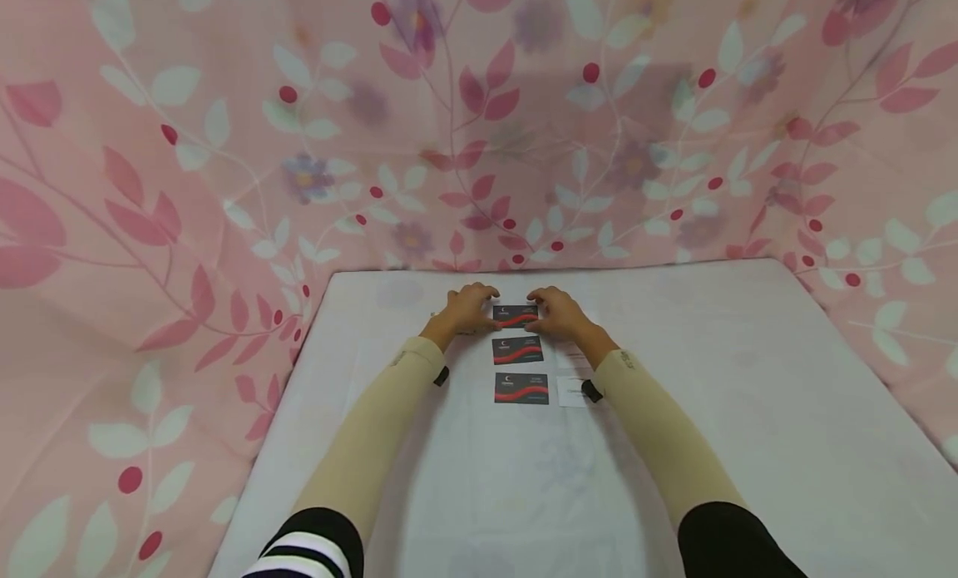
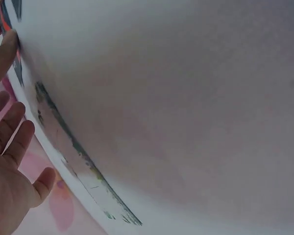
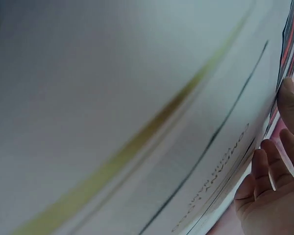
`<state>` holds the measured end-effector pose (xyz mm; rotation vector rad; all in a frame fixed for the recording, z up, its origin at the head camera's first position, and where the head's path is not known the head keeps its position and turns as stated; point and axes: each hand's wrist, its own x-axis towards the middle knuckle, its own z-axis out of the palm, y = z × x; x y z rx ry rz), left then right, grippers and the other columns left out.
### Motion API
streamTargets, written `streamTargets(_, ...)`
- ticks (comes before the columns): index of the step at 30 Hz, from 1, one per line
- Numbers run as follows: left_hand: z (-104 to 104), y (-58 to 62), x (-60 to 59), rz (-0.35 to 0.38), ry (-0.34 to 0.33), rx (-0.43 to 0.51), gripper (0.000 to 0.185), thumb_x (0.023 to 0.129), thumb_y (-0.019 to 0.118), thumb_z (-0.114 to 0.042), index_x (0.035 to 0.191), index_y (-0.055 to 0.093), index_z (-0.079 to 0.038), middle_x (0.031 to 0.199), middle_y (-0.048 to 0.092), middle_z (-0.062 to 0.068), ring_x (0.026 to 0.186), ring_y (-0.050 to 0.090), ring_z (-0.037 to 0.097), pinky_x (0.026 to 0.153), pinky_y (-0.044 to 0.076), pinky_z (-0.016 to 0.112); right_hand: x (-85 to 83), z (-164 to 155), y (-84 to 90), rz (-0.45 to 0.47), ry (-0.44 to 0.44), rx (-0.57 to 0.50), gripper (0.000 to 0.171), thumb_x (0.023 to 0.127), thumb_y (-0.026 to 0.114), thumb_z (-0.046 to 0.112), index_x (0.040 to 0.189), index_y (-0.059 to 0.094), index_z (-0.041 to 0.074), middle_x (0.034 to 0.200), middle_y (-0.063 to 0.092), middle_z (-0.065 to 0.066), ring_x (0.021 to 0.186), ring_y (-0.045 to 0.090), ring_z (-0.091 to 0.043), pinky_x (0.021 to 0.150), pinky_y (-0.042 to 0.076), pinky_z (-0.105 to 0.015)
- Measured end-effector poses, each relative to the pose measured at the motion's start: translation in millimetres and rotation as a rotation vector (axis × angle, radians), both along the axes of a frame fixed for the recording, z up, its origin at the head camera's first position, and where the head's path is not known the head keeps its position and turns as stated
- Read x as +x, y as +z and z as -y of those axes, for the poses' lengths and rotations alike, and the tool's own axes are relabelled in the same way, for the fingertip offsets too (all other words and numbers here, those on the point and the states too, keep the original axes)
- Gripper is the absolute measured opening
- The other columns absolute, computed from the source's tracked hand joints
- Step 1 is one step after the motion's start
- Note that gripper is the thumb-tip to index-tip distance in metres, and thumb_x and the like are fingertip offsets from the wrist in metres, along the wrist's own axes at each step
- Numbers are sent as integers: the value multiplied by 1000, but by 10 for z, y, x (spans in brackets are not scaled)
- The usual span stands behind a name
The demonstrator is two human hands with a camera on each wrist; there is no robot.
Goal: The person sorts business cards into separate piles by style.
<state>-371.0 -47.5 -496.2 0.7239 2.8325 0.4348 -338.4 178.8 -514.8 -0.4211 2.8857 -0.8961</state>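
A dark business card [image 1: 515, 314] with a red wavy stripe lies farthest back in a column of three. My left hand [image 1: 466, 309] is at its left end, the thumb touching the near corner. At the right end my right hand [image 1: 563, 317] touches it with the thumb; its index finger arches past the far edge. The other fingers of both hands look loosely extended in the wrist views. Nearer to me lie a matching middle card [image 1: 517, 351], slightly tilted, and a matching front card [image 1: 521, 388].
White cards with print, a front one [image 1: 571, 393] and one behind it [image 1: 572, 359], lie right of the column, partly hidden by my right arm. A pale card with green marks [image 2: 83, 152] lies beside my left hand. Floral cloth [image 1: 524, 187] hangs behind the white table [image 1: 748, 412].
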Motion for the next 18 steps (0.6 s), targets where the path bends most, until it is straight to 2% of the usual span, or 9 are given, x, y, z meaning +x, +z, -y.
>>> streamTargets(4,-21,26,23,-16,-20,-44,61,82,79,-42,134,60,-17,128,60,5,121,54,24,102,33,57,-23,34,45,-20,15,76,61,81,82,31,132,59,7,124,60,-16,111,57,-33,99,43,-51)
streamTargets(8,-50,61,37,-17,-51,-65,56,84,78,-41,131,63,-16,129,60,5,122,54,26,102,32,58,-30,49,103,-4,10,120,61,80,82,31,131,60,6,123,61,-16,111,57,-34,100,43,-51)
streamTargets(14,-82,99,54,8,-58,-97,57,83,79,-39,133,61,-17,138,56,4,129,49,27,107,27,60,-31,54,79,29,17,125,58,81,81,32,129,64,7,129,58,-14,115,55,-36,103,41,-53)
streamTargets(18,-100,95,66,19,-73,-109,51,84,79,-38,129,65,-18,133,58,2,123,51,24,106,28,57,-18,44,55,41,14,128,56,81,81,34,128,65,8,130,57,-14,116,54,-36,104,39,-53)
